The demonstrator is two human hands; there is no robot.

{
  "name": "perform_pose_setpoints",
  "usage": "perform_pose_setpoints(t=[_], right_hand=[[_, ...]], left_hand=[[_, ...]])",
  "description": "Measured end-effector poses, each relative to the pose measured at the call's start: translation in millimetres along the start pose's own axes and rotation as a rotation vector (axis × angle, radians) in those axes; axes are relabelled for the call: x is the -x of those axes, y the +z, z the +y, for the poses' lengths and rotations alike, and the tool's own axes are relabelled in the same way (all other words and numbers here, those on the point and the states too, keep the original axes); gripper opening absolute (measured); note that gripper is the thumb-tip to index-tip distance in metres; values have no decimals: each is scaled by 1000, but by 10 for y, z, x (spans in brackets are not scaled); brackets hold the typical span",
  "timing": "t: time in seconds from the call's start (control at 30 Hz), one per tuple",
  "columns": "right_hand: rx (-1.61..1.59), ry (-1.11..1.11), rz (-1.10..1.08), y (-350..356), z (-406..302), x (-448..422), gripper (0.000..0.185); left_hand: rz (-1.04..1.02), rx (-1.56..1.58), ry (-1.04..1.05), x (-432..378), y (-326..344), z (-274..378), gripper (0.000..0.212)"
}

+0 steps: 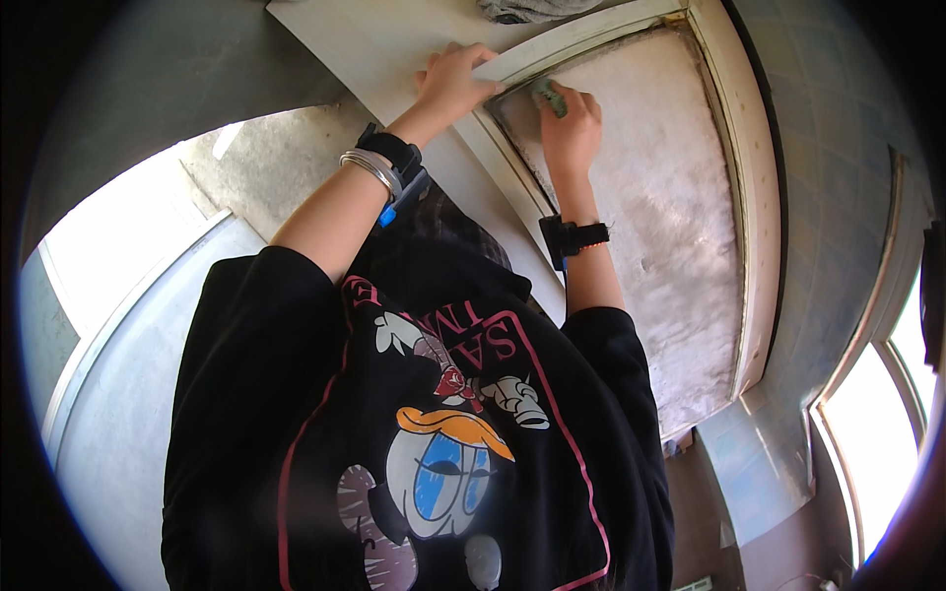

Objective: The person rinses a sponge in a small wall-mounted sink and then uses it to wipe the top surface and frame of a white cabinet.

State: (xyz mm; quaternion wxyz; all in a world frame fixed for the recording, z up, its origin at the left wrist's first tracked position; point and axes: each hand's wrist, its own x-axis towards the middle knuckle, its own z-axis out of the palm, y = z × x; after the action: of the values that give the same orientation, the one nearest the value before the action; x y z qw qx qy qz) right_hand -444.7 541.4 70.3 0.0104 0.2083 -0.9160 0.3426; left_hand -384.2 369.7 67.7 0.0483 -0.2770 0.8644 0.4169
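Observation:
A green scouring pad [550, 99], crumpled and worn, is pinched in the fingers of my right hand [575, 131]. The pad presses on a smeared, whitish pane [658, 177] near its upper left corner. Around the pane runs a raised pale frame [591, 46] with grime along its inner edge. My left hand [457, 77] grips that frame at its corner, thumb on the inner side and forefinger on the outer side. Its other fingers reach over the pale board beyond and are partly hidden.
A grey cloth [536, 9] lies on the pale board [369, 55] at the top. Light tiled wall [820, 148] runs close along the right side, with a bright window [872, 443] lower down. At left are a bare concrete-like surface [288, 151] and a pale blue panel [155, 354].

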Motion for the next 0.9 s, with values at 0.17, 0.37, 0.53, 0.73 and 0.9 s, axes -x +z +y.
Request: perform_pose_setpoints(t=[0.17,0.37,0.53,0.73,0.9], right_hand=[[-137,23,-29,-190,-54,-60,27],[-157,-137,-50,-204,-105,151,28],[-172,-142,-123,-168,-220,192,29],[-105,-204,-140,-48,-402,200,29],[-88,-163,-212,-187,-207,306,27]], left_hand=[[4,-86,-29,28,-50,72,40],[-183,-162,-8,114,-235,214,60],[-153,-251,106,142,-204,78,62],[-122,-132,138,83,-213,-37,49],[-114,-83,138,79,-178,-65,47]])
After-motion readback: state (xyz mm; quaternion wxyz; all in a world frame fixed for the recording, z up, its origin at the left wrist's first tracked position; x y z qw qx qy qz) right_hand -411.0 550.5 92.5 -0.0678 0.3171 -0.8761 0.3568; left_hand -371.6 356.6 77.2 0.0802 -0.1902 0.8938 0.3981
